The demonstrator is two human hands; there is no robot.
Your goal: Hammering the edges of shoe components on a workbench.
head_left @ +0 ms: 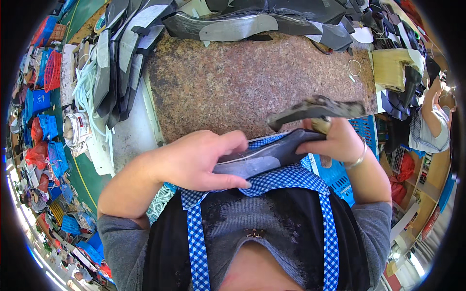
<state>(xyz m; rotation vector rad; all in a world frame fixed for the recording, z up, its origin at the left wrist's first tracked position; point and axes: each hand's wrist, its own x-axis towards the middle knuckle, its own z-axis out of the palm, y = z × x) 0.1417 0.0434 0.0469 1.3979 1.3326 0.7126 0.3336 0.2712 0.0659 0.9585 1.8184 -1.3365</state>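
A speckled brown stone bench (242,82) fills the centre, bare in the middle, with dark cut pieces (233,24) heaped along its 12 and 10 o'clock edges. At 6 o'clock, the left hand (194,162) has its grip clamped on a dark curved piece (264,156). The right hand (340,143), at 3 o'clock, is closed around a grimy hammer-like tool (315,110), beside a blue crate (340,169).

A worn brown stone slab (252,82) fills the centre. Dark cut pieces (121,58) pile at twelve and ten o'clock. Blue and red baskets (46,102) line the green floor (90,182) at nine. Shelves (427,194) stand at four.
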